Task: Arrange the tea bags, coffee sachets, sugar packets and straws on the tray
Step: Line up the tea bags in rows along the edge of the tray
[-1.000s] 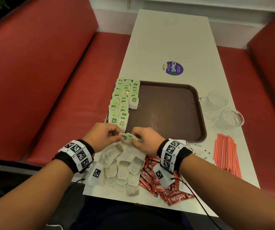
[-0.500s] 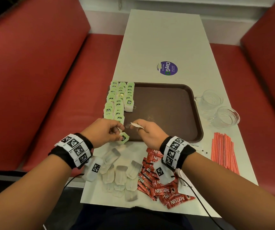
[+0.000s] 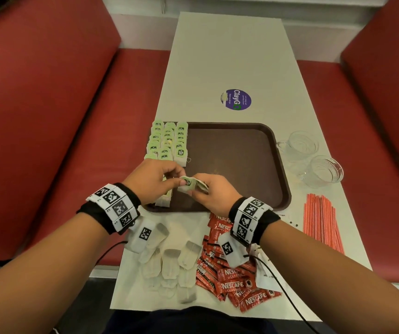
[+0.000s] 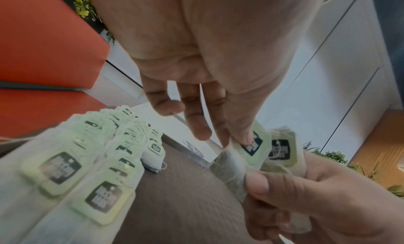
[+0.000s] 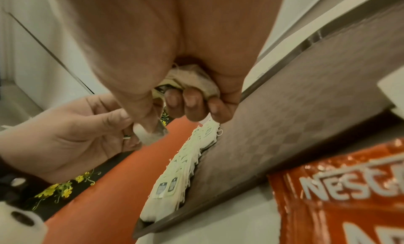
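A brown tray [image 3: 242,165] lies mid-table, with rows of green-tagged tea bags [image 3: 167,141] lined up along its left side. Over the tray's near left part my two hands meet. My left hand [image 3: 178,180] pinches the green tag of one tea bag [image 4: 251,145] between thumb and fingertip. My right hand [image 3: 197,186] grips a small bunch of tea bags [image 4: 282,151] in its curled fingers, and its thumb presses on the same bag [image 5: 150,133]. Loose tea bags [image 3: 169,259], red coffee sachets [image 3: 234,283] and red straws [image 3: 321,220] lie on the table [image 3: 217,56].
Two clear glass cups [image 3: 299,145] [image 3: 326,169] stand right of the tray. A purple sticker [image 3: 236,100] is on the table beyond it. White paper packets [image 3: 263,278] peek out by the sachets. Red bench seats [image 3: 49,116] flank the table on both sides.
Both hands have moved from above the loose pile forward over the tray's near left part. Half a second ago they were apart; now they meet on one tea bag.
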Demonstrator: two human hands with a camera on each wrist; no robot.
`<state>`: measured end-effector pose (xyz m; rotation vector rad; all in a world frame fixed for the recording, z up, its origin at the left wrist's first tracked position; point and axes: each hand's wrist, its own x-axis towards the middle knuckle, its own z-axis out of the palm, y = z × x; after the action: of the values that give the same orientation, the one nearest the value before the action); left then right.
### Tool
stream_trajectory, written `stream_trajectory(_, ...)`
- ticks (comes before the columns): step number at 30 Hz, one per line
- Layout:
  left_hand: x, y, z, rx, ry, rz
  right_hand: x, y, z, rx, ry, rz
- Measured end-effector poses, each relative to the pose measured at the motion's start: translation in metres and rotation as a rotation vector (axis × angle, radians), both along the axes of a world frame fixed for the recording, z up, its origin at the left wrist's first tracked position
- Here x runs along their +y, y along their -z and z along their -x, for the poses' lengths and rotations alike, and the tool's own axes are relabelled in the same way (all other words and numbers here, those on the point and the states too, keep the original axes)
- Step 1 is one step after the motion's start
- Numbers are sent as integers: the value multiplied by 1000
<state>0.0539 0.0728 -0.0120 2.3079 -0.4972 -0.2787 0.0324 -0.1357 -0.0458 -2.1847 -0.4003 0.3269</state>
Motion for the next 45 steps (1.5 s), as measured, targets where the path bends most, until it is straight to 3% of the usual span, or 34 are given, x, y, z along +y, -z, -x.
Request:
stream_trajectory(5, -4, 15, -33, -5, -171, -109, -11, -3, -3, 35, 66, 0)
stream_trajectory(11, -17, 39, -75, 147, -248, -340, -16, -5, 1, 83, 61, -12)
stream_trajectory(16, -24, 36, -99, 96, -370, -485, -24, -7, 5, 108, 37, 6)
stream_trajectory(20, -27, 30, -103, 85, -348, -608, -28, -10, 10, 158, 42, -13)
stream_trajectory(24, -36, 28, -112, 37, -344, -620, -30, -16, 10, 207, 71, -71)
stream_trajectory(30, -48, 45, -117, 109, -282, -729, -31, -18, 10, 244, 98, -126)
stream_trajectory(35, -48, 36, -113, 102, -264, -686, -32, -21, 6, 193, 87, -21)
stream_trajectory(38, -49, 20, -101, 21, -254, -432, -31, -25, 4, 164, 88, -4)
stream_trajectory(42, -54, -16, -64, 38, -30, -54, -29, -25, 1, 142, 112, -1)
stream_trajectory(45, -54, -26, -44, 19, 166, -59, -27, -23, -2, 120, 107, -5)
